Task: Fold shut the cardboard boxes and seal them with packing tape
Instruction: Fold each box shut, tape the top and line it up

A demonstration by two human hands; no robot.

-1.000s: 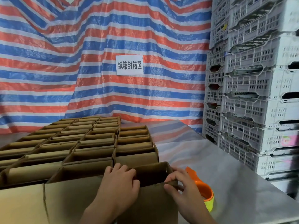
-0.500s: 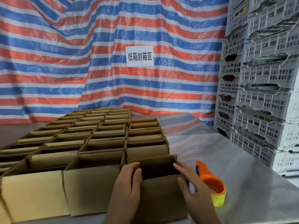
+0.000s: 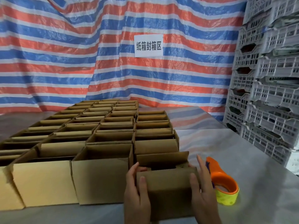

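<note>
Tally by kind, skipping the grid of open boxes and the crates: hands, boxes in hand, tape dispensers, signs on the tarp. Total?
hands: 2, left hand and right hand
box in the hands: 1
tape dispenser: 1
sign: 1
Total: 5

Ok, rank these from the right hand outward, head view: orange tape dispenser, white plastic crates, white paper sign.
1. Orange tape dispenser, just right of the right hand.
2. White plastic crates, stacked at far right.
3. White paper sign, on the back tarp.
</note>
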